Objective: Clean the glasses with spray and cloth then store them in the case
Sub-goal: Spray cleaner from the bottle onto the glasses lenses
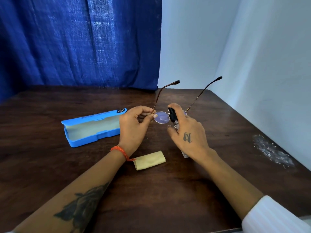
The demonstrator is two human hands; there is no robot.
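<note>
My left hand (134, 126) pinches the left hinge of thin metal-framed glasses (161, 117), held above the table with both temple arms pointing away and up. My right hand (188, 133) grips a small clear spray bottle (174, 119) with a black nozzle, its top right against the lens; a finger rests on the nozzle. The right lens is mostly hidden behind that hand. A folded yellow cloth (149, 160) lies on the table just under my left wrist. The blue glasses case (91, 127) lies open to the left, with nothing inside.
The dark wooden table (50, 165) ends at its right edge near a white wall. A crumpled piece of clear plastic wrap (271, 151) lies by that edge. A blue curtain (79, 41) hangs behind the table.
</note>
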